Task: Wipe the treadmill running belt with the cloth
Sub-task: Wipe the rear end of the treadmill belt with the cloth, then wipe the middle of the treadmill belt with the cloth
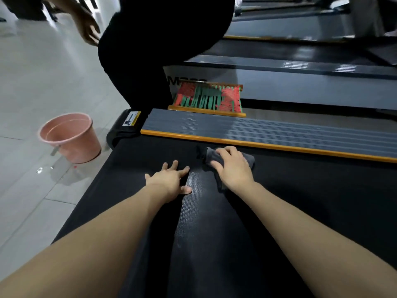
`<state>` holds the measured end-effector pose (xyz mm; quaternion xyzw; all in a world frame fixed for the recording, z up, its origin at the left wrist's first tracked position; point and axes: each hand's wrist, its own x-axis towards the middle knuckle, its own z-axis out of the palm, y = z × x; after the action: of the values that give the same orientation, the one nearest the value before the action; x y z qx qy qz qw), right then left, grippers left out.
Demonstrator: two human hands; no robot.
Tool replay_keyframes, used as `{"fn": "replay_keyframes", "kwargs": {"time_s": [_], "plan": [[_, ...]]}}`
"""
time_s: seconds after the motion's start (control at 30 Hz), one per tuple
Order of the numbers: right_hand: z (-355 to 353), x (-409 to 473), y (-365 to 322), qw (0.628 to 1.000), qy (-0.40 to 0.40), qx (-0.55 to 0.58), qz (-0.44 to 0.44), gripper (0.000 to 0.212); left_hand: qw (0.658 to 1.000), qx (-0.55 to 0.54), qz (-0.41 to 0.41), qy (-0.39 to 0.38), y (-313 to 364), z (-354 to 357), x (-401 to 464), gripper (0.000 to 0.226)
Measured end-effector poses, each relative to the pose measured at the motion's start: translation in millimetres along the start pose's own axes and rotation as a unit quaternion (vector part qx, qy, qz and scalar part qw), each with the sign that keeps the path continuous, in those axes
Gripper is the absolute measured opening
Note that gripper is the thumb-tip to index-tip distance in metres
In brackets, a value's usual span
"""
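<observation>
Off the belt's left end, a pink bucket (69,137) holding water stands on the tiled floor (32,82), with wet patches on the tiles beside it. A second person in dark clothing (154,50) stands past the treadmill's end cap.

My left hand (169,181) lies flat on the running belt (214,244), fingers spread apart and straight, gripping nothing. I judge it a brace only.

Between my two hands runs a strip of belt that catches the light and shows its woven texture. I take that for a damp, wiped strip, though glare alone could account for it. The belt to either side reads uniformly dark, and I cannot tell wiped from unwiped there.

My right hand (233,168) presses down on the grey cloth (249,159), fingers laid over it and slightly curled at the tips. The cloth is bunched, touching the belt, near the orange-edged side rail (268,132) but not on it.

Progress, as a judgement: wiping is under way and far from complete. The belt stretching away to the right shows no sign of attention, and the near portion under my arms is partly hidden.

Orientation: the belt's long axis runs left to right across the view, parallel to the side rail. The cloth's longer dimension lies roughly across that axis, from the rail toward me.
</observation>
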<state>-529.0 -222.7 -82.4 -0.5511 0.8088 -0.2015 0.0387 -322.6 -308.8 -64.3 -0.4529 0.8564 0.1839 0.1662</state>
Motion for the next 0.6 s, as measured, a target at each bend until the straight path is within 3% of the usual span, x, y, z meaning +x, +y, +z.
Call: {"fn": "replay_keyframes", "kwargs": {"time_s": [0.13,0.27,0.4,0.6], "plan": [[-13.0,-23.6,10.2,0.992,-0.040,-0.115,-0.045,0.070,1.000,-0.003,-0.002,-0.009,1.3,-2.7,-1.2,0.080],[-17.3,-24.9,18.6,0.980,-0.021,-0.181,-0.081,0.080,1.000,-0.011,-0.002,-0.015,1.7,-2.8,-3.5,0.079],[-7.0,-20.1,20.6,0.985,-0.051,-0.105,-0.129,0.069,1.000,-0.009,0.002,-0.015,1.3,-2.3,-2.6,0.079],[35.7,-1.2,-29.8,0.999,0.038,0.015,-0.018,0.053,1.000,-0.007,0.007,-0.009,-1.2,3.3,0.7,0.077]]}}
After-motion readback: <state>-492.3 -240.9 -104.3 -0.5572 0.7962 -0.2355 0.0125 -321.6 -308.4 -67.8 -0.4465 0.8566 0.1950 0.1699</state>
